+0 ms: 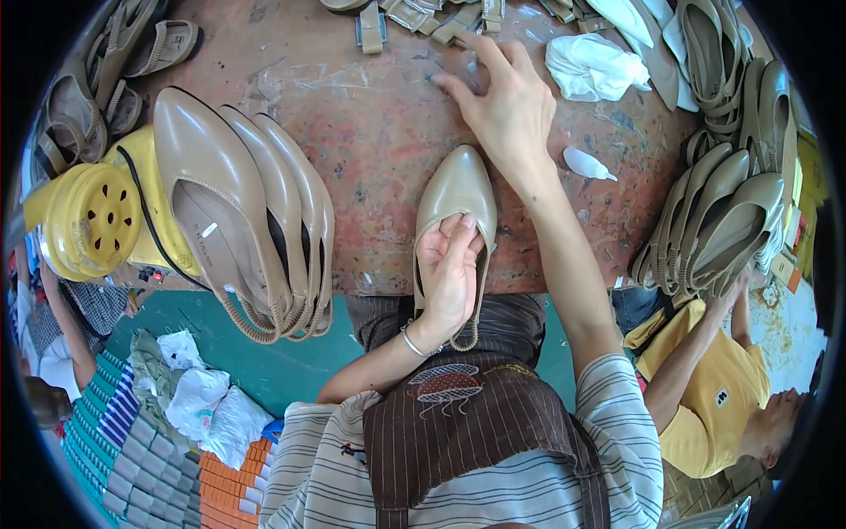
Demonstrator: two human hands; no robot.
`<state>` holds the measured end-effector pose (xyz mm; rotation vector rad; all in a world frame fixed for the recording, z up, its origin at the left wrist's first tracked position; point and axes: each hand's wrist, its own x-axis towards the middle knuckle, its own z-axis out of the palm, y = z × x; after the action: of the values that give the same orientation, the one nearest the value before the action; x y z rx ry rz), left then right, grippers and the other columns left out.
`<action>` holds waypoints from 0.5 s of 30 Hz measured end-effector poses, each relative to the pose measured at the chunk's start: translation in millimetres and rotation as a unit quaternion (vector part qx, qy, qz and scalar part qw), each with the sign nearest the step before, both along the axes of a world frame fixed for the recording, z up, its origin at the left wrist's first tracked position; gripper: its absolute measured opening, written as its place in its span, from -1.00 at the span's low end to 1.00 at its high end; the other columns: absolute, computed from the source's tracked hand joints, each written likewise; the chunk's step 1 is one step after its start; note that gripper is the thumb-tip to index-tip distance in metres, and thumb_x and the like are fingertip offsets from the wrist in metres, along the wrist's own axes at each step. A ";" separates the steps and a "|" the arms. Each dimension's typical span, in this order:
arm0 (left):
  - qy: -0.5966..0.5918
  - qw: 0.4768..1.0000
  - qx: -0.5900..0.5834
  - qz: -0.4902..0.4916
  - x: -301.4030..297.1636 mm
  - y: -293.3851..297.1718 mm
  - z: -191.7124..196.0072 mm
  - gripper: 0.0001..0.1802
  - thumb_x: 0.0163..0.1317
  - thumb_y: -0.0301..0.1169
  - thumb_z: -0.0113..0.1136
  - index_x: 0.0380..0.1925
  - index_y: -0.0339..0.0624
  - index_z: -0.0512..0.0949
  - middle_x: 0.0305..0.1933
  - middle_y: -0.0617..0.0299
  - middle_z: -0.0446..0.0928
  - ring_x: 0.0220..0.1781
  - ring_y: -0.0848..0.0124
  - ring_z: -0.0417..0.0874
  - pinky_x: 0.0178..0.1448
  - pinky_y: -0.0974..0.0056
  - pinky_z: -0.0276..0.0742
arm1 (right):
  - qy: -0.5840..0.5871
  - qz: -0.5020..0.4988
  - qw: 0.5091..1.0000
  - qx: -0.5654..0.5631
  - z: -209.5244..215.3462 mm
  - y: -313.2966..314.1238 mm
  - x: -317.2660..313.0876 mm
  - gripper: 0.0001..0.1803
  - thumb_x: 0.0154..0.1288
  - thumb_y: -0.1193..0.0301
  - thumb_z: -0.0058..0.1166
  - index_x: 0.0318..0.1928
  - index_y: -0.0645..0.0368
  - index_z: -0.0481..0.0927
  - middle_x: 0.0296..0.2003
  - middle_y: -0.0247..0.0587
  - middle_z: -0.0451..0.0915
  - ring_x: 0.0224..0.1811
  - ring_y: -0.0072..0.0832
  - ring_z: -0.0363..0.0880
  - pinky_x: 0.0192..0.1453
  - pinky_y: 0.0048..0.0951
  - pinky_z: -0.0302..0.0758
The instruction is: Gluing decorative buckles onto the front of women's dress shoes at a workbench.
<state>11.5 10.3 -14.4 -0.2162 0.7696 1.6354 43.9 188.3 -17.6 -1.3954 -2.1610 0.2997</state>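
Head view. Pointed beige shoe [458, 187], one: toe over the near edge of the worktable [370, 167], heel strap toward the wearer. Left hand [448, 278]: fingers inside the shoe's opening, grasping it. Right hand [511, 106]: beyond the toe, thumb and forefinger spread, grip loose; forefinger at the beige straps [372, 28], contact unclear. Small white bottle [585, 163]: right of the shoe. Matching shoes [207, 145], nested row: left, beside a yellow device [86, 240].
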 end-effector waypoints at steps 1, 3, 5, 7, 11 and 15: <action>0.000 1.000 0.000 0.000 0.1 0.6 0.8 -0.94 0.33 -0.55 0.07 -0.25 -0.28 0.51 -0.21 0.27 0.57 -0.20 0.56 0.54 -0.03 0.39 0.46 | 0.010 -0.016 1.000 -0.021 -5.3 6.2 -2.5 -0.59 0.03 0.22 0.34 -0.07 -0.03 0.60 -0.29 -0.21 0.56 -0.38 -0.23 0.62 -0.38 -0.23 0.53; 0.004 1.000 0.001 0.003 1.3 0.3 0.3 -0.94 0.33 -0.55 0.06 -0.25 -0.29 0.51 -0.21 0.27 0.57 -0.20 0.56 0.54 -0.03 0.38 0.46 | 0.034 -0.020 0.999 -0.032 -6.8 7.9 0.5 -0.60 0.03 0.21 0.34 -0.09 -0.02 0.60 -0.28 -0.22 0.56 -0.38 -0.21 0.62 -0.37 -0.23 0.53; 0.008 1.000 0.000 0.010 1.3 0.2 0.4 -0.94 0.33 -0.55 0.06 -0.25 -0.29 0.51 -0.21 0.26 0.57 -0.19 0.55 0.54 -0.02 0.38 0.46 | 0.039 -0.023 0.999 0.003 -5.6 8.7 0.3 -0.61 0.03 0.19 0.34 -0.11 -0.02 0.62 -0.30 -0.20 0.57 -0.42 -0.20 0.62 -0.40 -0.23 0.53; 0.014 1.000 -0.016 0.012 1.7 1.3 4.8 -0.94 0.34 -0.55 0.06 -0.25 -0.29 0.51 -0.21 0.26 0.57 -0.17 0.55 0.54 -0.01 0.38 0.46 | 0.009 -0.021 0.999 0.032 -3.9 12.6 -2.9 -0.63 0.07 0.22 0.32 -0.10 -0.01 0.63 -0.36 -0.25 0.56 -0.47 -0.34 0.59 -0.41 -0.34 0.52; 0.003 1.000 -0.011 0.006 0.7 2.1 3.1 -0.94 0.34 -0.55 0.06 -0.26 -0.29 0.50 -0.21 0.27 0.57 -0.17 0.56 0.55 -0.01 0.39 0.46 | 0.017 -0.005 0.999 0.034 7.7 21.6 -9.5 -0.69 0.15 0.28 0.27 -0.09 0.05 0.61 -0.37 -0.27 0.56 -0.49 -0.40 0.58 -0.41 -0.40 0.50; 0.000 1.000 0.001 0.012 -0.2 -1.4 0.3 -0.94 0.34 -0.54 0.05 -0.24 -0.29 0.50 -0.21 0.28 0.57 -0.18 0.58 0.54 -0.02 0.40 0.46 | 0.290 -0.054 0.933 -0.205 23.7 -5.2 -0.4 -0.73 0.29 0.34 0.16 -0.06 0.18 0.54 -0.39 -0.18 0.64 -0.45 -0.45 0.67 -0.46 -0.44 0.53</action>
<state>11.3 8.9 -14.1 -0.2260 0.7680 1.6580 43.5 183.1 6.1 -1.4013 -1.5758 1.0280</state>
